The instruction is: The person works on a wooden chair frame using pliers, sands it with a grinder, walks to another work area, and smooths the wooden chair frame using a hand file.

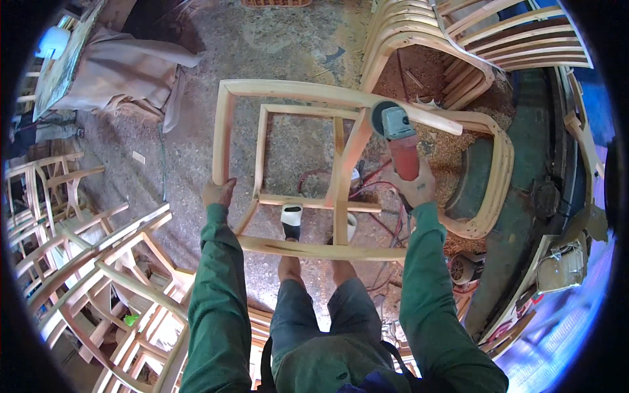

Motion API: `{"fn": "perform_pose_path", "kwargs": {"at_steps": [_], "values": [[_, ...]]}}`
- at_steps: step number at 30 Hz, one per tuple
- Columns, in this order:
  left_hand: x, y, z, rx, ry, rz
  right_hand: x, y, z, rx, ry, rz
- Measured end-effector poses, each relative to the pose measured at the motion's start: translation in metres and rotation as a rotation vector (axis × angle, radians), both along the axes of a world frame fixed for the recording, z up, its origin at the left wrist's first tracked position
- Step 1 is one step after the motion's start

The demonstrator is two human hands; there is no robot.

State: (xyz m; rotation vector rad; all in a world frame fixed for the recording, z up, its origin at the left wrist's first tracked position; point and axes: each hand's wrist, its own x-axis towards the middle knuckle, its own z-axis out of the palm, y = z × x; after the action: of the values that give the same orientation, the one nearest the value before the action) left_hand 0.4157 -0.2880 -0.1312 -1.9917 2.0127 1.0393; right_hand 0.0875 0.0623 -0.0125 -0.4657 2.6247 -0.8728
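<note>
Fingers of the left hand (pixel 218 192) were clamped around the nine-o'clock rail of the bare wooden chair frame (pixel 295 88), fingertips hidden behind it. At two o'clock, the right hand (pixel 417 186) gripped a red angle grinder (pixel 398 134); its disc lay against the frame's top rail, partly hidden. Stacked chairs (pixel 419 33) were cut off beyond.

no packages, labels, signs or screens anywhere among the wooden frames
</note>
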Motion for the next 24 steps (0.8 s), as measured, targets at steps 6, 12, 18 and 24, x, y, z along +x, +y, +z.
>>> {"fn": "perform_pose_path", "kwargs": {"at_steps": [6, 12, 18, 24], "values": [[0.018, -0.011, -0.026, -0.161, 0.039, -0.039, -0.015, 0.029, -0.013, 0.042, 0.023, -0.053], [0.014, -0.005, -0.026, -0.157, 0.115, -0.035, -0.002, 0.007, -0.014, 0.017, -0.005, 0.015], [0.003, 0.0, -0.007, -0.054, 0.131, 0.03, -0.007, 0.016, -0.017, 0.012, 0.014, 0.028], [0.005, -0.002, -0.005, -0.125, 0.078, -0.048, -0.011, 0.006, -0.012, 0.074, 0.045, 0.073]]}}
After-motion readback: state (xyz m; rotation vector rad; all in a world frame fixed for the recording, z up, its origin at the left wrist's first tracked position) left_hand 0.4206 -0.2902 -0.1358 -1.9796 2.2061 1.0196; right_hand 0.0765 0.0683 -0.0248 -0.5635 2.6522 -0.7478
